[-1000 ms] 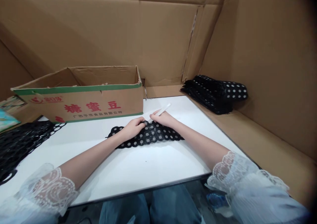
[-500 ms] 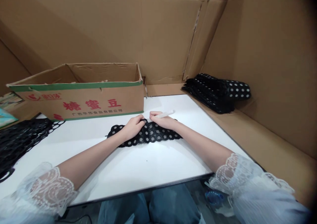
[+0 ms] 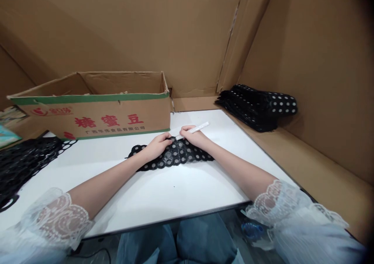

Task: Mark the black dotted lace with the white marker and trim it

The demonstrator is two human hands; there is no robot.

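Note:
A strip of black polka-dot fabric with a scalloped lower edge lies across the white table. My left hand is closed on its upper edge, thumb and fingers pinching the cloth. Between the fingers of my right hand is a slim white pen-like tool, slanting up to the right. Its lower end meets the top edge of the fabric, close to my left fingertips. The exact kind of tool cannot be made out. My right forearm and hand cover part of the fabric's right side.
An open cardboard box with red lettering stands at the back left. Black openwork material spreads over the table's left side. Folded dotted black fabric is stacked at the back right. Cardboard walls enclose the table.
The white tool's lower end has come into view at the fabric edge, as my right hand shifted slightly up and right. The fabric's middle has been pulled into a different fold.

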